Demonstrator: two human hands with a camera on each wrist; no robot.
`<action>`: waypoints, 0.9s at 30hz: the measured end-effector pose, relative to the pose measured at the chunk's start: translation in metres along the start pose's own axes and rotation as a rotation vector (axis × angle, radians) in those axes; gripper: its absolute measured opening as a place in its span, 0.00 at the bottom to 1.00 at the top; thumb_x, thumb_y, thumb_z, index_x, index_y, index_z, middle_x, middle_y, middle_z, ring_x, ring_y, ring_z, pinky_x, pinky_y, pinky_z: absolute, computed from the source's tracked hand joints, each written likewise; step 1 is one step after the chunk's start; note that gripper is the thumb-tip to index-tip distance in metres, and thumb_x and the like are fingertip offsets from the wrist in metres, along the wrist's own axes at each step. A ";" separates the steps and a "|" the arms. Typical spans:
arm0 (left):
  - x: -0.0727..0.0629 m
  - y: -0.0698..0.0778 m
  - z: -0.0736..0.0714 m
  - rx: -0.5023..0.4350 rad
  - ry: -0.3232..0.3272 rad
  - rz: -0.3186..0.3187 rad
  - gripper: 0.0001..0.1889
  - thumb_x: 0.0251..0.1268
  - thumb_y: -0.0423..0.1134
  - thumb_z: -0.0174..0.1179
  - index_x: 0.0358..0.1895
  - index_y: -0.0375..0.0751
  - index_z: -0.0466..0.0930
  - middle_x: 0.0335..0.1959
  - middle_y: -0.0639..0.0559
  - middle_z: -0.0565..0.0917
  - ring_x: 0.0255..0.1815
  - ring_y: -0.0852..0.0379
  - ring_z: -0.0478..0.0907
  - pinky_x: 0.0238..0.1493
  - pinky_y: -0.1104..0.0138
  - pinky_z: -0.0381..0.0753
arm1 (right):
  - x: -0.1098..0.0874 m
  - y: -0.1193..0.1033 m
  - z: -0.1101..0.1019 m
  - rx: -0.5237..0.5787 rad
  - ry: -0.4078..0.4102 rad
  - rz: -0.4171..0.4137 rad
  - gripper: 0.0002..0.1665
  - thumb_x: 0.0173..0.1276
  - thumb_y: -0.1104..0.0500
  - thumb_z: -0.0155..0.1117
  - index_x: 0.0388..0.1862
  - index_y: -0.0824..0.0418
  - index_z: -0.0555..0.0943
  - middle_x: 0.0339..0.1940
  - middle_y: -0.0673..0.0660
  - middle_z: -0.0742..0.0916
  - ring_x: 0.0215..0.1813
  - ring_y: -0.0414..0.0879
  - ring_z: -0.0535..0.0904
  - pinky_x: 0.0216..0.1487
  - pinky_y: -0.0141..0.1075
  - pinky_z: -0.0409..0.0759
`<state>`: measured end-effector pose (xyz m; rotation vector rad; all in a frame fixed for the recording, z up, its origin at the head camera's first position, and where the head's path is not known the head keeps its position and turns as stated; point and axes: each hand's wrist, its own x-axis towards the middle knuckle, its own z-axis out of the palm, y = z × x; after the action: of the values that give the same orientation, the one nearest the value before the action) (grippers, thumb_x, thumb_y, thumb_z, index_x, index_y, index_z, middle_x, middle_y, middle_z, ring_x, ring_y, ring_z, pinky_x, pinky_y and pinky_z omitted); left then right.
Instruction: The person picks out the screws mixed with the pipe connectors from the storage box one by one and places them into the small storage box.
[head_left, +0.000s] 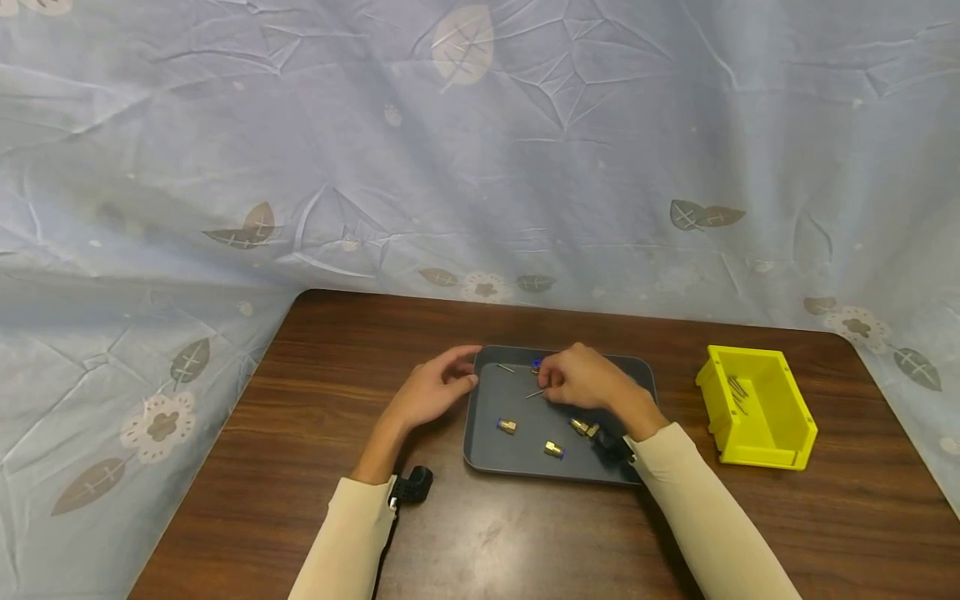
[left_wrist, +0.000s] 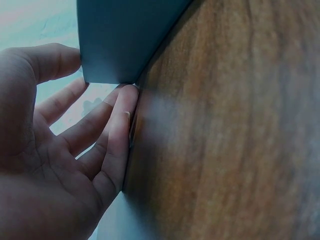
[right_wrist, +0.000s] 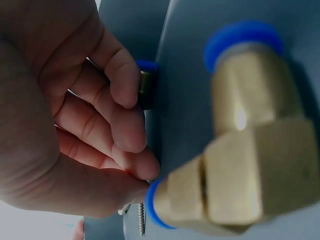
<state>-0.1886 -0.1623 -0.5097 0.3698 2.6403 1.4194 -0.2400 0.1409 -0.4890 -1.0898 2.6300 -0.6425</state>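
A grey tray (head_left: 525, 467) bears several brass fittings with blue collars, among them one fitting (head_left: 507, 426) at left and another (head_left: 553, 449) near the front. My right hand (head_left: 585, 379) reaches over the tray and pinches a small metal screw (head_left: 535, 393) between thumb and fingertips. In the right wrist view, a screw (right_wrist: 141, 220) shows just below the thumb, and brass fittings (right_wrist: 255, 170) loom close to the camera. My left hand (head_left: 435, 387) is at the tray's left edge, thumb against the side wall (left_wrist: 115, 45), fingers loosely extended.
Another screw (head_left: 506, 367) lies near the tray's back left. To the right stands a yellow bin (head_left: 765, 457) with several screws (head_left: 737, 392) inside. The brown wooden table (head_left: 465, 542) meets a patterned cloth (head_left: 480, 167) behind.
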 end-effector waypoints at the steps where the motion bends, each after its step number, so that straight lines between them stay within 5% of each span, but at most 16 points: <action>1: 0.000 0.000 0.000 0.001 0.001 0.002 0.28 0.81 0.42 0.64 0.80 0.51 0.77 0.60 0.45 0.90 0.53 0.49 0.87 0.57 0.48 0.83 | 0.000 0.001 0.000 0.001 0.000 0.000 0.04 0.70 0.61 0.78 0.39 0.55 0.88 0.27 0.40 0.85 0.30 0.35 0.78 0.38 0.37 0.81; 15: 0.003 -0.009 0.000 -0.008 0.002 0.057 0.28 0.81 0.47 0.63 0.80 0.52 0.77 0.59 0.45 0.90 0.52 0.50 0.87 0.56 0.49 0.83 | -0.002 0.001 0.004 0.026 0.010 -0.017 0.08 0.68 0.64 0.75 0.33 0.52 0.86 0.24 0.40 0.83 0.28 0.35 0.76 0.36 0.36 0.79; 27: 0.000 0.000 0.000 0.005 0.001 -0.006 0.27 0.81 0.42 0.65 0.80 0.51 0.77 0.60 0.44 0.90 0.53 0.49 0.87 0.59 0.46 0.82 | -0.007 -0.002 -0.001 0.060 0.035 -0.004 0.12 0.60 0.63 0.75 0.26 0.49 0.80 0.23 0.41 0.80 0.28 0.37 0.75 0.34 0.36 0.76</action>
<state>-0.1889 -0.1617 -0.5097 0.3609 2.6443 1.4114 -0.2347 0.1448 -0.4870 -1.0758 2.6205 -0.7432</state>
